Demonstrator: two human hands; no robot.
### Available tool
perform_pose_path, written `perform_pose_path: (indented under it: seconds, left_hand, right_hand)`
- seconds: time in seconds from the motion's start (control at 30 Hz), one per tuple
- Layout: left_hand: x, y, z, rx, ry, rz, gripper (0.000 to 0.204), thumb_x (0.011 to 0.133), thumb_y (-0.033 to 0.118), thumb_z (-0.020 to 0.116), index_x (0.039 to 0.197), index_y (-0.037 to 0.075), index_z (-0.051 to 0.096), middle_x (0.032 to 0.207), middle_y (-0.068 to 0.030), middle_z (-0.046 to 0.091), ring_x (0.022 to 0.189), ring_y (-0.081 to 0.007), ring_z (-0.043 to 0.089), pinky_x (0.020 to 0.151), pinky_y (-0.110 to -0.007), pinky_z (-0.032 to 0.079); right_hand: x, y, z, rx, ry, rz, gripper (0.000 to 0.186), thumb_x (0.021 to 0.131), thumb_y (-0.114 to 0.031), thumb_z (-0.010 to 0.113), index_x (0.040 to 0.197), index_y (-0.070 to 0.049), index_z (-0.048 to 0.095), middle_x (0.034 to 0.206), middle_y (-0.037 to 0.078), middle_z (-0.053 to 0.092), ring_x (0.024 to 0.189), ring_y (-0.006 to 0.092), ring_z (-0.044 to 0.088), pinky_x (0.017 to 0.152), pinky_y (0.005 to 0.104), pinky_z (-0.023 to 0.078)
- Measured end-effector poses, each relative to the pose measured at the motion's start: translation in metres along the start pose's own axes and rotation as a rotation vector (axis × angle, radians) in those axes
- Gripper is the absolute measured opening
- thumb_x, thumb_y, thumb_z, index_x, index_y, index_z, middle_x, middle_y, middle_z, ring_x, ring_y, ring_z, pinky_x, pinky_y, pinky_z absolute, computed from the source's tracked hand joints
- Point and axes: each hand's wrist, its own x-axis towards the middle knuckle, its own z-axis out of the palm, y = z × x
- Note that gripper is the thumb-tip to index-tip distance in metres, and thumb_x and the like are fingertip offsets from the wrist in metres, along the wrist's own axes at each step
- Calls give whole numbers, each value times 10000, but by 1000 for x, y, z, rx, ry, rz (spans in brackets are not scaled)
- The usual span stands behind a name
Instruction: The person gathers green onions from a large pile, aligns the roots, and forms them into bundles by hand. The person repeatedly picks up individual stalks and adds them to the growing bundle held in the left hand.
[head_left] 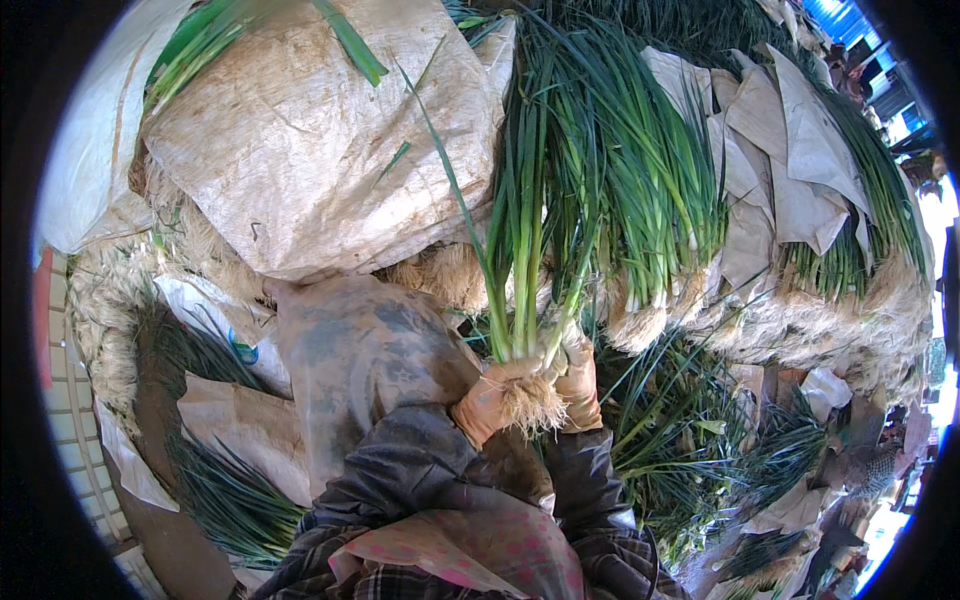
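Our left hand (482,406) and right hand (580,385) clasp green onions (523,285) just above their roots (530,403). We note pale sacking (340,140) beyond, leftward.

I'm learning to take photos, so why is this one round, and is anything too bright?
In the head view, the fisheye lens makes black corners and bends the tiles on the left; also in the head view, the right edge glares white in patches, while the green onions in both hands look fairly clear.
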Motion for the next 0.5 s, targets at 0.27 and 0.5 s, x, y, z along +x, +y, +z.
perform_pose_path:
  seconds: [0.27, 0.5]
  left_hand:
    - [0, -4, 1, 11, 104, 62, 266, 896, 146, 599, 1115, -6, 589, 956, -99, 635, 822, -205, 625, 729, -344, 525]
    - [-3, -2, 4, -56, 53, 3, 249, 896, 127, 635, 1094, -20, 599, 910, -92, 636, 739, -177, 626, 659, -328, 531]
  right_hand:
    - [4, -8, -6, -234, -133, -11, 360, 1002, -355, 458, 936, -29, 594, 638, 12, 535, 548, 116, 527, 492, 236, 440]
    - [28, -13, 6, 142, 123, 95, 417, 1005, -421, 463, 985, -39, 628, 709, -36, 547, 610, 85, 525, 609, 215, 481]
